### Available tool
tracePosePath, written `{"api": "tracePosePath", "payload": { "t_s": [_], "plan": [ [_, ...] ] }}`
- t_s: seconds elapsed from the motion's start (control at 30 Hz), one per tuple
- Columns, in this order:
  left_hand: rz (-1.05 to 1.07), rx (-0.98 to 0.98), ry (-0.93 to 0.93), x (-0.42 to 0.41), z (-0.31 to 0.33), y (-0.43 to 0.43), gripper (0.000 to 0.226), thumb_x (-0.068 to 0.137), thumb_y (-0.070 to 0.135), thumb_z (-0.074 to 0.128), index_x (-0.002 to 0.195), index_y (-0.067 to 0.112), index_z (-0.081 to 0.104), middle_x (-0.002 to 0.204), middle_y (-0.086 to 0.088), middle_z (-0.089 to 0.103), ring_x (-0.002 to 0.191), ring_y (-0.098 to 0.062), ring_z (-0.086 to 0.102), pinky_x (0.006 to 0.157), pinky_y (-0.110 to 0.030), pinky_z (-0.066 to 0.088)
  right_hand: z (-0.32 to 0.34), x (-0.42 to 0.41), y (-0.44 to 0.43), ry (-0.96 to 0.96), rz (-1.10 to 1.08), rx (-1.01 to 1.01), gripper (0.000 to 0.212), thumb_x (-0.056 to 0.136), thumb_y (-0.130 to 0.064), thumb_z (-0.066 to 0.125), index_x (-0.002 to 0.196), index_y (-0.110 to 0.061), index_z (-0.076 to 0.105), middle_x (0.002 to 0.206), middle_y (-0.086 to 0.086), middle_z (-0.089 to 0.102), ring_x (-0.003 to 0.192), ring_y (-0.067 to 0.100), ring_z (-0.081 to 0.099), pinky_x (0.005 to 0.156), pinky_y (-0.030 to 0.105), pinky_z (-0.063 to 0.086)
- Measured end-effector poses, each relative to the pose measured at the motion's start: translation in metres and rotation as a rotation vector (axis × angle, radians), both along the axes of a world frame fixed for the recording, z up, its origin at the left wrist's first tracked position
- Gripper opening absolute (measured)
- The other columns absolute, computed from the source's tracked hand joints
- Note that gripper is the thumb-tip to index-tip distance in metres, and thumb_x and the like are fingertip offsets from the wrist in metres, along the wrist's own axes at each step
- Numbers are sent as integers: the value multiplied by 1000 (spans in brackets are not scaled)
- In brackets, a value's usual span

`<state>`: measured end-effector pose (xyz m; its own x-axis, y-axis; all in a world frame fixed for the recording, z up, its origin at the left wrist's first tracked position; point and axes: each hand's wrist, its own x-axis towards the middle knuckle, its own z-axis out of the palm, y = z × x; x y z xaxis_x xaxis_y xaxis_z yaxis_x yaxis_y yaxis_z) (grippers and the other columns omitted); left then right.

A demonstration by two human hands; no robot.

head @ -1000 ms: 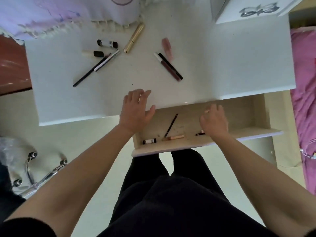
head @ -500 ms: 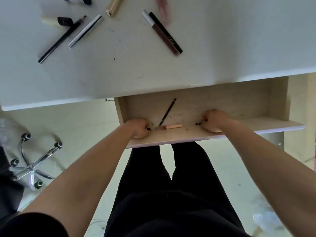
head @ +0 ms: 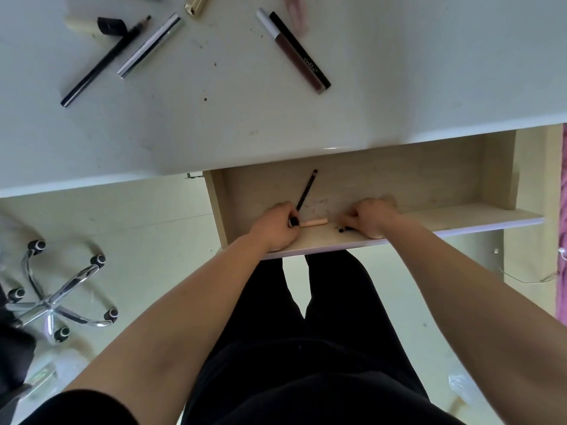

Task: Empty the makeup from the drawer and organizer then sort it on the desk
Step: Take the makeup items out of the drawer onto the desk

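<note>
**Finding.** We note a slim black makeup pencil lying flat on the floor of the pale wooden drawer. Its long axis runs diagonally. The far tip points away and rightward toward the counter edge, and the near end reaches the left hand.

Just beside it, a short peach-coloured stick lies crosswise, parallel to the drawer front, between the two hands.

**Hands.** The left hand is curled round a small black-capped tube, with only the cap showing. The right hand is bent over a small dark stick whose end shows beside the thumb. We cannot tell whether it is gripped.

**Surroundings.** The drawer stands pulled out beneath the white counter. On the counter lie a long black liner pencil, a silver tube and a brown lip gloss with a white cap.

**Assessment.** In our judgement, the step in hand is emptying the drawer. The next move calls for lifting both small pieces clear of the drawer and setting them beside like items on the counter. The hands would then return for the pencil, pinching it across mid-shaft, and for the peach stick.
</note>
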<state>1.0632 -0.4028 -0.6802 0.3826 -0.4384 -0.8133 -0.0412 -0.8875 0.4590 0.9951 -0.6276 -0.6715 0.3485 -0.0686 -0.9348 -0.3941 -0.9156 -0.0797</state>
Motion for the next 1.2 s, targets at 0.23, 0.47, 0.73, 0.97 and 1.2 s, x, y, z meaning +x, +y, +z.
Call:
{"api": "tracePosePath", "payload": {
  "t_s": [0.23, 0.47, 0.73, 0.97, 1.2],
  "plan": [
    [-54, 52, -72, -16, -12, -38, 41, 86, 51, 66, 105, 20, 49, 105, -2, 62, 98, -26, 59, 85, -39, 50, 2, -5, 0, -14, -67, 38, 60, 89, -76, 40, 69, -21, 56, 74, 0, 58, 79, 26, 57, 72, 35, 45],
    [-215, 82, 79, -9, -19, -45, 51, 94, 64, 46, 103, 15, 60, 103, -5, 63, 90, -24, 56, 75, -33, 43, 10, -9, -7, -55, 79, 84, 69, 95, -69, 23, 107, -24, 72, 80, 6, 58, 90, 29, 59, 85, 38, 48],
    [215, 31, -71, -11, -9, -27, 33, 101, 39, 50, 111, 8, 45, 96, -9, 59, 94, -34, 61, 67, -31, 34, 15, -11, -12, -212, -50, 43, 42, 107, -49, 29, 92, -30, 64, 80, 14, 56, 85, 33, 61, 79, 39, 49],
    [310, 41, -159, 1, -13, -60, 42, 85, 45, 72, 102, 13, 49, 91, -1, 56, 82, -24, 57, 66, -31, 42, 10, -21, -12, -279, -78, 115, 75, 90, -76, 24, 56, -14, 47, 59, 6, 51, 59, 19, 49, 69, 38, 48],
    [91, 124, -222, -3, -20, -94, 44, 86, 59, 62, 84, 15, 66, 85, -4, 68, 82, -26, 64, 62, -29, 41, 15, -33, -16, -328, -74, 72, 83, 88, -78, 20, 62, -10, 59, 63, 9, 60, 62, 24, 54, 56, 34, 39]
  ]
}}
